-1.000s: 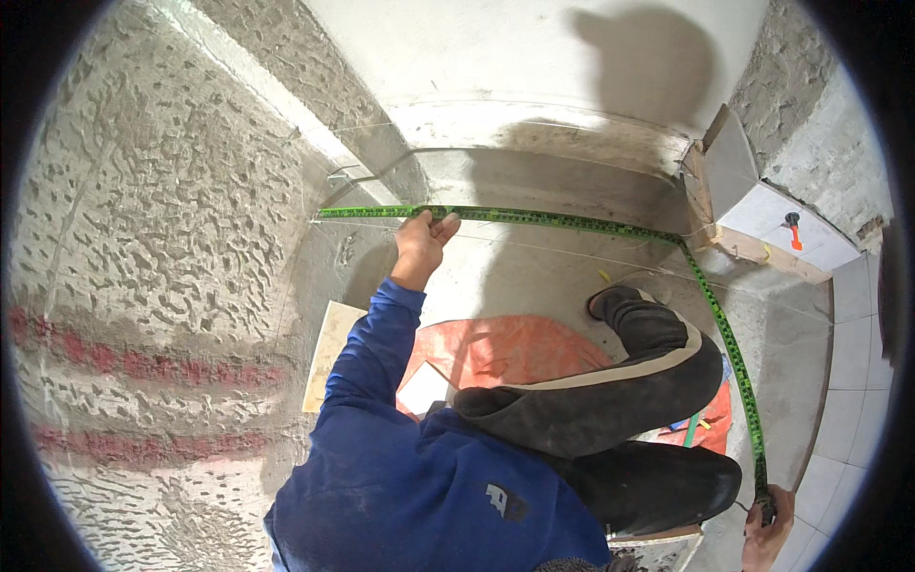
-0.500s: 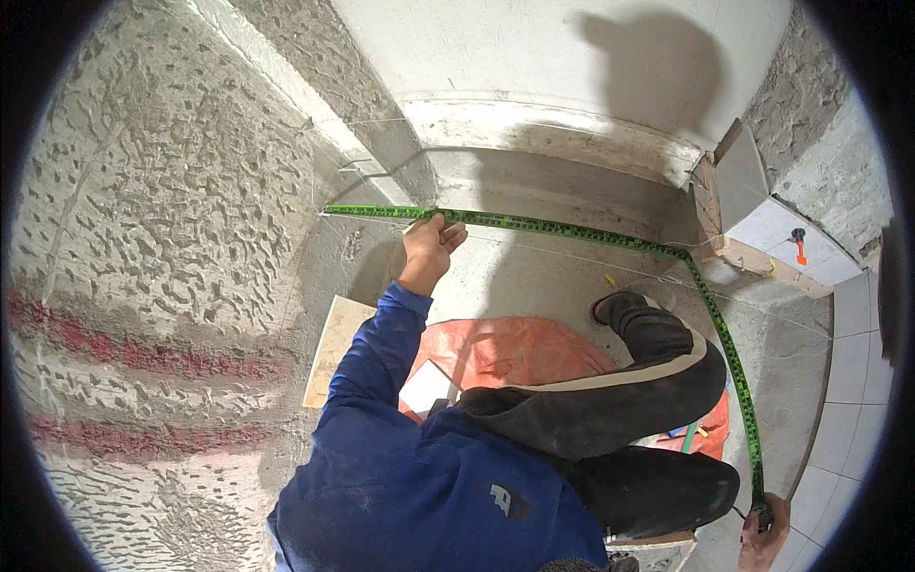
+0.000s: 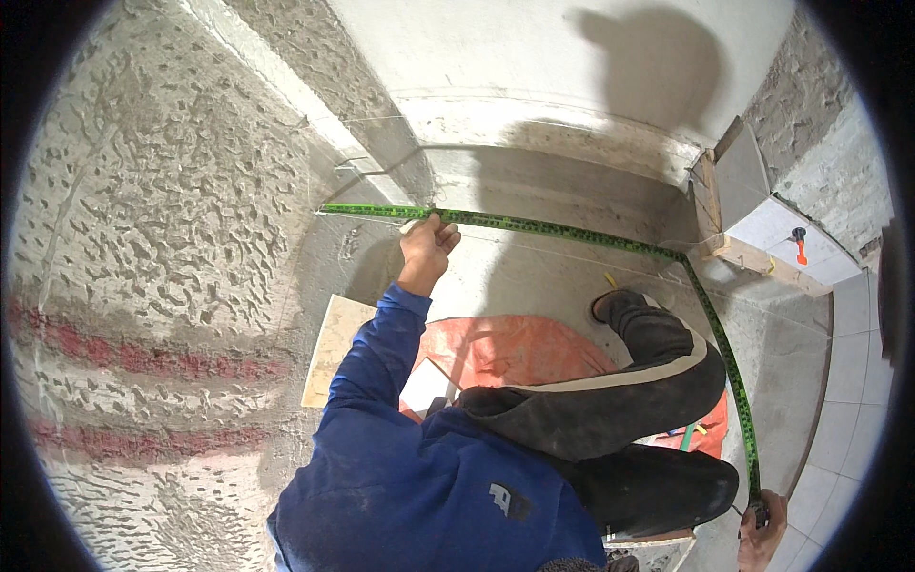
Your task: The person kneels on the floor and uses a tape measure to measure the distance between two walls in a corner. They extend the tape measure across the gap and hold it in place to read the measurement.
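A green tape measure blade [image 3: 562,231] stretches from the rough wall on the left across to the right, then bends sharply and runs down toward me. My left hand [image 3: 426,253] is closed on the blade near its left end, thumb and fingers pinching its lower edge. At the lower right, my right hand [image 3: 761,536] is wrapped around the dark tape measure case [image 3: 760,513], where the blade comes out. The blade's far tip meets the rough wall, just left of my left hand.
Thin strings cross near the blade. White tiles [image 3: 791,236] with an orange tile clip [image 3: 801,250] form a raised corner at the right. An orange sheet [image 3: 519,345] lies under my bent legs, and a beige board [image 3: 334,348] leans at the left wall [image 3: 181,219].
My left hand has shifted very slightly left along with the blade. The right hand and case have barely moved.
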### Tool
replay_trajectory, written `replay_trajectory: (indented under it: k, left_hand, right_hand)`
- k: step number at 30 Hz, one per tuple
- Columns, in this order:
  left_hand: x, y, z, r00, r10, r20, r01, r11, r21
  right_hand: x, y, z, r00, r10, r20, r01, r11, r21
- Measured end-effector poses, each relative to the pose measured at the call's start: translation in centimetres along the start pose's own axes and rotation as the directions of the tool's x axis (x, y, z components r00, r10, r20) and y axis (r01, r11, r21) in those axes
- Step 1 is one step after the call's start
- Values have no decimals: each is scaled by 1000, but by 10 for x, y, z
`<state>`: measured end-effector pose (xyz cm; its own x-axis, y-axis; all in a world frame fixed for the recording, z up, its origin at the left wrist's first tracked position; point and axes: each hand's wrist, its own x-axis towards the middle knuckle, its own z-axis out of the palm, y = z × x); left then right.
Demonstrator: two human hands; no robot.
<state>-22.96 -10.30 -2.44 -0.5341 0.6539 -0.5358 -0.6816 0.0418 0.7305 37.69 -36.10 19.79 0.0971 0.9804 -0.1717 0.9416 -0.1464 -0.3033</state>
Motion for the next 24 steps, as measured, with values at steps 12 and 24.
replay_trajectory:
  k: [12, 24]
  left_hand:
    - [17, -15, 7, 993, 68, -96, -38, 956, 290]
    - [24, -46, 24, 981, 150, -121, -86, 902, 423]
  right_hand:
    - [32, 21, 5, 978, 51, -204, -49, 999, 16]
    - [78, 24, -17, 979, 115, -169, -139, 981, -138]
